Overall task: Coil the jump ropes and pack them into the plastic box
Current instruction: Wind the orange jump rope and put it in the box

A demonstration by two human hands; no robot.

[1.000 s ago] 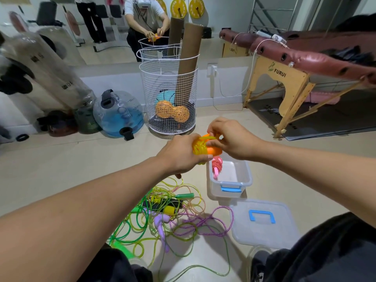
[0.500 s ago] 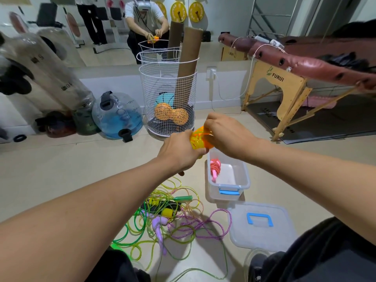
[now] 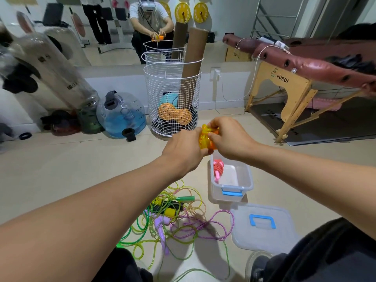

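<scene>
Far left, water jug (image 3: 122, 116) and wire basket (image 3: 174, 100) stand by the wall, not part of the job. Center-left on the floor: loose pile of ropes (image 3: 179, 218), green, yellow and purple cords tangled w/ handles mixed in, none coiled yet.

Above that, left hand (image 3: 184, 153) has its fingers curled round the yellow-orange rope bundle (image 3: 206, 138), gripping it from the left side. Right hand (image 3: 231, 139) pinches the top of the same bundle, fingertips on the cord, prob tucking or wrapping the last turn. Bundle is held in the air, up over the far end of the plastic box (image 3: 242, 187), not in it.

Box sits open on the floor just right of the pile, one pink coiled rope (image 3: 218, 169) already inside at its left end. Lid (image 3: 264, 224) lies near it, closer to the person.

Risks: springy plastic cord, so if the end isn't tucked tight the coil likely pops open once either grip eases, esp on the drop into the box. A loose bundle could also snag the pink one or crowd the space needed for the rest
</scene>
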